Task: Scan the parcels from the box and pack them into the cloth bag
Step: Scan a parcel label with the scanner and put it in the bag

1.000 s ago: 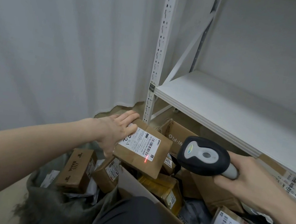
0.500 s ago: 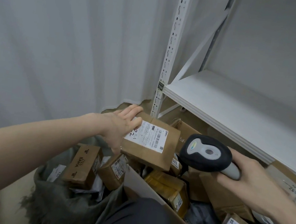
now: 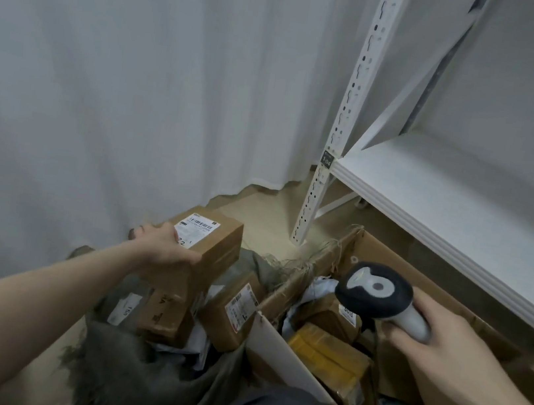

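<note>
My left hand [image 3: 165, 249] grip clamps brown parcel [image 3: 206, 249] left of centre, above cloth bag [image 3: 128, 376]. Stiff cardboard, seems light; hold by edges. Right hand [image 3: 437, 352] grip wraps scanner [image 3: 376, 293].

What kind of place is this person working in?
Probably a parcel sorting or storage room: a handheld barcode scanner, a cardboard box of labelled parcels, and white metal shelving tagged with a location number.
</note>
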